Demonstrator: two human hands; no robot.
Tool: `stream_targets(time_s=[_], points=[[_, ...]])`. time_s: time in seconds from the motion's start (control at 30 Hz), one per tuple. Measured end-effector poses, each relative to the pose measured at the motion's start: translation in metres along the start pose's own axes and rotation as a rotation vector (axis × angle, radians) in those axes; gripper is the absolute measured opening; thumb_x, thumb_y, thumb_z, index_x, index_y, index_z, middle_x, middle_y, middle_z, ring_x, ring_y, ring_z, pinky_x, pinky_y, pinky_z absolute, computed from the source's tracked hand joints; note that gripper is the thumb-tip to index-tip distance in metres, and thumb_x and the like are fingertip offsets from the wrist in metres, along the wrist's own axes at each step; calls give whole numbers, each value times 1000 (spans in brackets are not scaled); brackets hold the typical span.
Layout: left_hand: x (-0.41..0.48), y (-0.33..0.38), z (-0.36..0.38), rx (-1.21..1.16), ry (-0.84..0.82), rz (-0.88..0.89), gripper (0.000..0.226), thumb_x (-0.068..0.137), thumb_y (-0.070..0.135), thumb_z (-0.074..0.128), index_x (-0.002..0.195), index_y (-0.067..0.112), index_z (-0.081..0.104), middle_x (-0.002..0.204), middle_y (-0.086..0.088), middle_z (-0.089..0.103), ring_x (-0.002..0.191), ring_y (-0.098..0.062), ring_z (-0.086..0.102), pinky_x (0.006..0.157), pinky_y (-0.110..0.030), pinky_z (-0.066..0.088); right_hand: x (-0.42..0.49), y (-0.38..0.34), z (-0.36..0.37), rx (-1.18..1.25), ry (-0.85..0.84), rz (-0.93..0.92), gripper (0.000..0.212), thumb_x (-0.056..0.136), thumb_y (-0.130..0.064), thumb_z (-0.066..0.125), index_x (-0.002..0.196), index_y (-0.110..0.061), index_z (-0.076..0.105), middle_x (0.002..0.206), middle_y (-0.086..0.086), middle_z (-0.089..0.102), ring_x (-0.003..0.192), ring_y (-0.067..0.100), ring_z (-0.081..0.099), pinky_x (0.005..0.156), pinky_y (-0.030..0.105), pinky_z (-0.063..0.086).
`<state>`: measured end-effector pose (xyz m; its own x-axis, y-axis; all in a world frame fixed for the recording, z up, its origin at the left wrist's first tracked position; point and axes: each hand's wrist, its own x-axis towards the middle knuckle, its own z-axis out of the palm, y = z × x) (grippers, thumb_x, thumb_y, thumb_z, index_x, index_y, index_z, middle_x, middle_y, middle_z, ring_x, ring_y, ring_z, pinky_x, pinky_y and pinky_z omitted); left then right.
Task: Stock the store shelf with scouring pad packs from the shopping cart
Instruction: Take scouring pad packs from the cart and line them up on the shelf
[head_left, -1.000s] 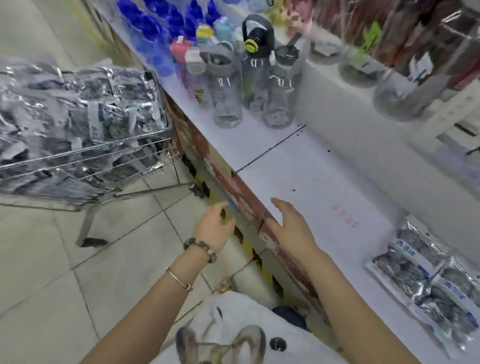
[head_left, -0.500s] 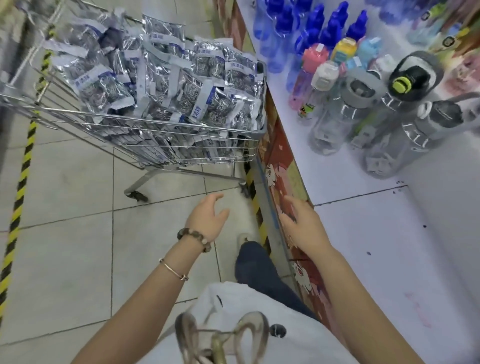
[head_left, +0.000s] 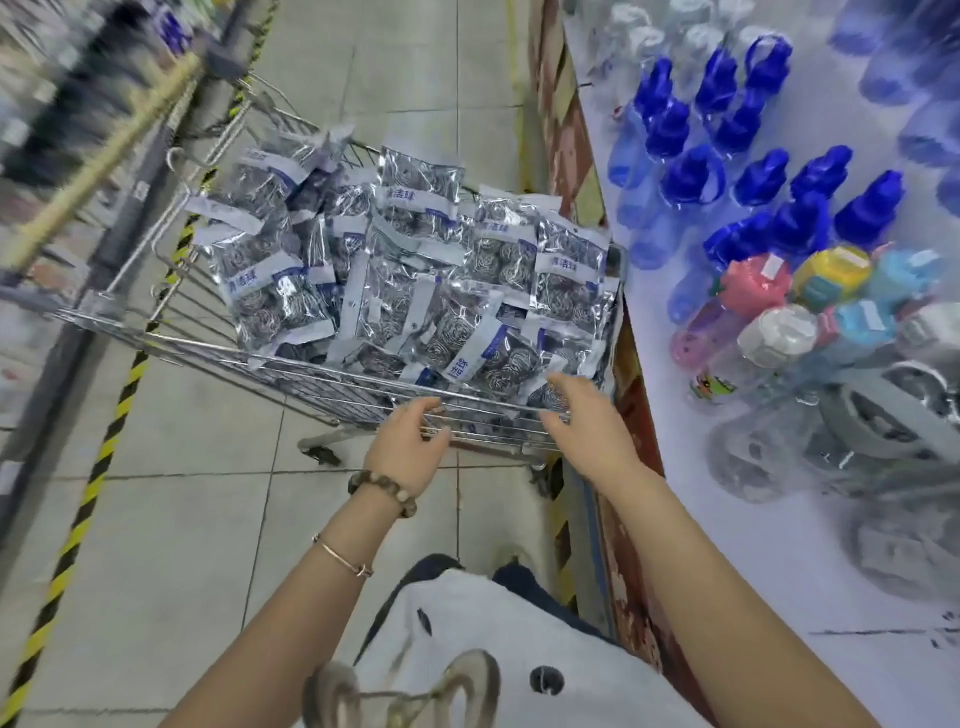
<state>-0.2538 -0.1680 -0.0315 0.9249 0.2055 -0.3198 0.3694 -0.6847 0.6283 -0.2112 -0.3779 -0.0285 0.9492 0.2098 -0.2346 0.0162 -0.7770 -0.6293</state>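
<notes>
Where they hung short, both empty hands (head_left: 410, 441) now reach the cart (head_left: 332, 379).

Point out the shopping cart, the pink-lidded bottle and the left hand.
shopping cart (head_left: 332, 387), head view, on its near wire rim.
pink-lidded bottle (head_left: 758, 283), head view, on its pink lid.
left hand (head_left: 408, 447), head view, on the back of the hand.

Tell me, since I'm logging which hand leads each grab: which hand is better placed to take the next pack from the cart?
Probably the right hand. Its open fingers already reach over the shopping cart rim, next to the nearest scouring pad pack. The left hand, also empty, sits lower against the wire front.
</notes>
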Motion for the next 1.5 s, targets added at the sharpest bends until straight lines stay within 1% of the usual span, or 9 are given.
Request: stream_targets(time_s=[0.33,0.47,0.6,0.73,0.83,0.97,1.07,1.3,1.5], points=[[122,-10,-62,-47,112,-18,37,89,24,55,125,18,50,128,0,51,110,-16,53,93,-32,45,128,-40,28,-336,-103,11,80,81,-45,68,147,-24,27,147,5,37,128,24,43,96,39,42],[174,-21,-94,2,129,-4,35,89,22,54,124,18,51,128,0,51,111,-17,52,88,-25,40,148,-47,43,-317,-201,157,71,84,-39,66,144,-25,31,138,3,50,112,24,57,82,34,48],[212,-34,-114,-50,47,6,35,89,25,55,123,20,52,125,1,55,112,-17,54,95,-34,45,157,-55,42,-168,-191,290,54,86,-33,65,136,-22,47,130,3,56,113,25,55,83,33,44],[227,-35,-123,-148,15,33,27,89,25,56,115,20,58,110,4,62,99,-11,56,85,-26,45,164,-75,18,255,24,369,19,79,-25,74,84,-20,57,76,2,59,69,23,54,59,31,39],[230,-26,-128,-353,47,25,24,87,30,57,109,20,61,100,6,64,94,-11,59,83,-31,49,174,-99,-4,579,194,407,18,80,-17,73,88,-8,59,78,10,65,62,19,57,53,29,42],[230,-5,-133,-603,-60,88,25,86,27,61,110,22,55,98,9,60,90,-1,58,79,-23,48,200,-131,-9,704,214,400,25,83,-21,69,99,-4,60,87,11,66,68,18,57,59,32,48],[234,10,-134,-710,-234,72,35,84,13,62,116,15,47,97,5,58,81,2,57,68,-14,49,219,-152,4,737,135,381,19,85,-20,68,97,-9,60,83,3,63,66,12,54,55,16,46],[234,4,-133,-617,20,-98,41,72,21,75,107,17,54,98,5,62,92,-15,60,78,-31,51,229,-150,26,687,18,217,20,90,-20,61,109,-21,55,94,-8,62,78,1,60,74,23,50],[234,-28,-148,-545,126,-186,41,72,31,72,105,14,54,97,-2,61,81,-17,58,64,-26,49,213,-105,46,-43,-215,169,86,67,-54,76,139,-28,39,140,-6,44,128,16,41,109,40,33]])
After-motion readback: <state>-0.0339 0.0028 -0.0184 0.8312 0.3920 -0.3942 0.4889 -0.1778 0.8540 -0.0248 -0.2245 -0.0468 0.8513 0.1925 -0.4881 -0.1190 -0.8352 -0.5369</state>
